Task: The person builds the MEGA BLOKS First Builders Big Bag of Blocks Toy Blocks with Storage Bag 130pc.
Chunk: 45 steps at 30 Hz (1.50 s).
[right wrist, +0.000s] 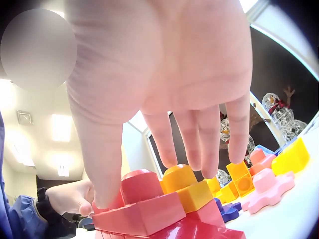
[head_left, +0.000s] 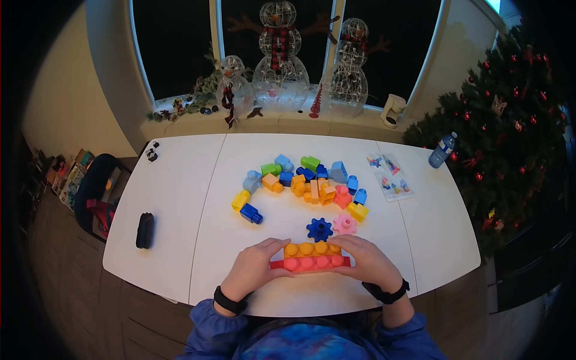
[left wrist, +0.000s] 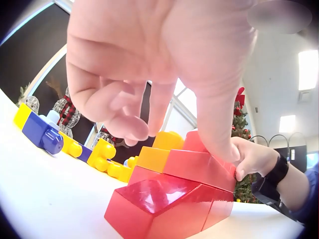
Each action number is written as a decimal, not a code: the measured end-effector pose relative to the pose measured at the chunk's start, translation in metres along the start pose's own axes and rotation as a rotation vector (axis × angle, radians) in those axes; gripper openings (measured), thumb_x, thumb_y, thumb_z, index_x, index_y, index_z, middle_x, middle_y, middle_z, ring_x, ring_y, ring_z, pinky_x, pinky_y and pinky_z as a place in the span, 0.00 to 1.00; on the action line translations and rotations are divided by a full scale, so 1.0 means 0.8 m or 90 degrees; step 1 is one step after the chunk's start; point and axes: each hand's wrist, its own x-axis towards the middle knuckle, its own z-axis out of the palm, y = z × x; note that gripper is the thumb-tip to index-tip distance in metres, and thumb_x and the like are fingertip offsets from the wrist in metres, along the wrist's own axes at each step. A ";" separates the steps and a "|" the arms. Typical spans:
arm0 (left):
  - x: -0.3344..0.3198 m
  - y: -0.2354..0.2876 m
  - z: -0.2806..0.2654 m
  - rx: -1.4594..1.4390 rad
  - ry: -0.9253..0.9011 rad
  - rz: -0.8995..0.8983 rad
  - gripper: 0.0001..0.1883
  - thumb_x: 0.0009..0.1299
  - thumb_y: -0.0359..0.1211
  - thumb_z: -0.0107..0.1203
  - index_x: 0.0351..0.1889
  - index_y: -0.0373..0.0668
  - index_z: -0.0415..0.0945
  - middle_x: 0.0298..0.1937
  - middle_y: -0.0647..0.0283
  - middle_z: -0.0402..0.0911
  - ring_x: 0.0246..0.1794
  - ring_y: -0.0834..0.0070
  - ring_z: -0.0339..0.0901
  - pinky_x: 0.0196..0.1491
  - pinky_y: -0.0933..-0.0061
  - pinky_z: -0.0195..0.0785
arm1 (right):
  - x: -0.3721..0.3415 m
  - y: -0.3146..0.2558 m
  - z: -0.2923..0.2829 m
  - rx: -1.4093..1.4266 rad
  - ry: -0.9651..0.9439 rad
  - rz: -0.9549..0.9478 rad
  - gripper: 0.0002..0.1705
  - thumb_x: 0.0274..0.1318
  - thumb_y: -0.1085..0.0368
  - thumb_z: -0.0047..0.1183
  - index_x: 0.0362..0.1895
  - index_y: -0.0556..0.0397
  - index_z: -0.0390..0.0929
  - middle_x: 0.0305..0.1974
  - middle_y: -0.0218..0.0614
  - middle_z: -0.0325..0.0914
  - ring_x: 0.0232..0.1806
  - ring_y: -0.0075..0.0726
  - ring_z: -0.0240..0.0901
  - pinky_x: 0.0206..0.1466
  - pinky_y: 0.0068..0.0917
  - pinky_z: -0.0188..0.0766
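Observation:
Near the table's front edge sits a stack of toy building blocks. Its upper layer has an orange block row [head_left: 312,249] at the back and a coral block row [head_left: 312,263] in front, studs facing up. Beneath, a red base block [left wrist: 164,206] juts out at both ends. My left hand [head_left: 255,267] grips the stack's left end, thumb on the near side and fingers toward the far side. At the right end, my right hand [head_left: 367,259] holds it likewise. Just beyond lie a blue gear block [head_left: 320,230] and a pink gear block [head_left: 345,224].
An arc of loose blocks [head_left: 286,179] in several colours spreads across the middle. A picture sheet [head_left: 393,180] and a water bottle [head_left: 443,150] are at the right. On the left lies a black case [head_left: 144,230]. Snowman decorations [head_left: 280,66] line the windowsill.

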 end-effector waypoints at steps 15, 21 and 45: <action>-0.001 -0.004 0.013 0.034 0.059 0.009 0.36 0.52 0.44 0.80 0.59 0.44 0.82 0.47 0.57 0.87 0.32 0.60 0.83 0.41 0.63 0.78 | 0.000 -0.004 0.002 0.022 0.012 0.009 0.37 0.49 0.61 0.75 0.65 0.52 0.79 0.60 0.45 0.82 0.62 0.52 0.79 0.64 0.41 0.78; -0.001 -0.002 0.011 0.027 0.040 -0.010 0.36 0.51 0.44 0.80 0.59 0.45 0.82 0.47 0.56 0.87 0.32 0.59 0.83 0.41 0.63 0.78 | 0.000 -0.005 0.003 0.020 0.015 0.011 0.36 0.49 0.60 0.75 0.64 0.52 0.79 0.59 0.44 0.82 0.62 0.52 0.79 0.64 0.41 0.78; -0.002 0.005 0.008 0.048 0.004 -0.057 0.36 0.55 0.48 0.77 0.61 0.45 0.80 0.51 0.56 0.87 0.42 0.55 0.85 0.46 0.60 0.79 | 0.000 -0.002 0.002 0.055 0.010 0.017 0.37 0.48 0.62 0.76 0.65 0.51 0.79 0.59 0.44 0.82 0.61 0.53 0.80 0.65 0.41 0.77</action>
